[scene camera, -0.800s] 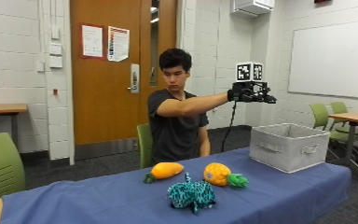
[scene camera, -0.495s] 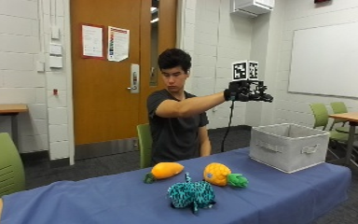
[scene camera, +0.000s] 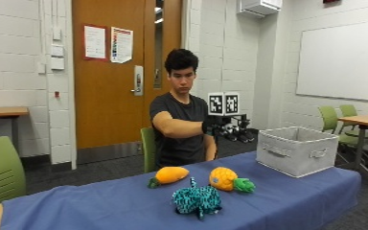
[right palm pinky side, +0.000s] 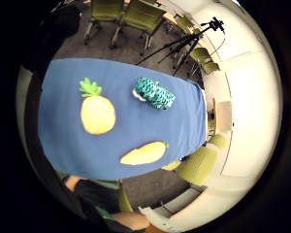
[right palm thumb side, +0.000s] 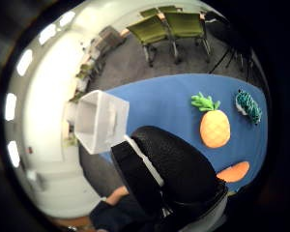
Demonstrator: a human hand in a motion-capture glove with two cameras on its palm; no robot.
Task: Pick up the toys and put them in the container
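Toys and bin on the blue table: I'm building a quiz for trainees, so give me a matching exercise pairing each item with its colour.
Column one:
1. pineapple toy
2. carrot toy
3. spotted animal toy
4. container

Column two:
a. teal with dark spots
b. light grey
c. plain orange body, small green end
d. yellow-orange, with a bushy green top

Pairs: 1-d, 2-c, 3-a, 4-b.
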